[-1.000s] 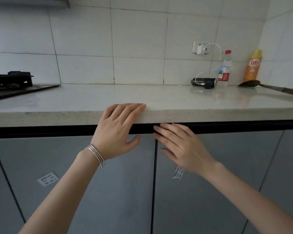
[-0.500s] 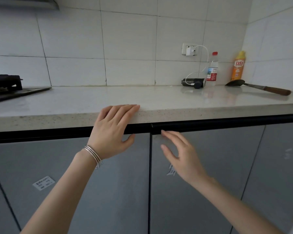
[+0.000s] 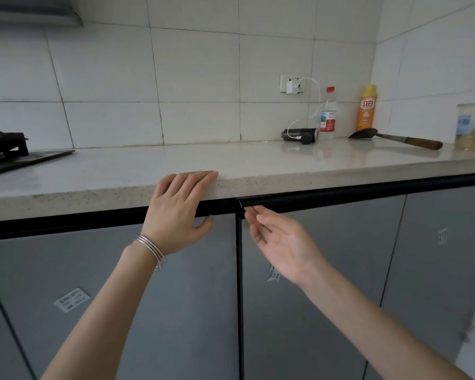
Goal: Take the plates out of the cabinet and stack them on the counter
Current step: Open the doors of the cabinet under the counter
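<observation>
The left hand (image 3: pixel 176 212) rests on counter (image 3: pixel 285 168) edge — right hand (image 3: pixel 284 244) fingertips at cabinet door (image 3: pixel 327 283) corner.

Orange bottle (image 3: pixel 367 106) near back right of counter (image 3: pixel 176 160), label reads 立白, water bottle (image 3: pixel 328 116) label and cabinet door stickers (image 3: pixel 72 299) illegible.

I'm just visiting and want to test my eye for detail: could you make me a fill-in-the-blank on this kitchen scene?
The left hand lies flat on the counter edge, with silver bangles on its ____.
The right hand reaches its fingertips to the top of a grey cabinet ____.
The clear bottle has a ____ cap.
Missing: wrist; door; red.
</observation>
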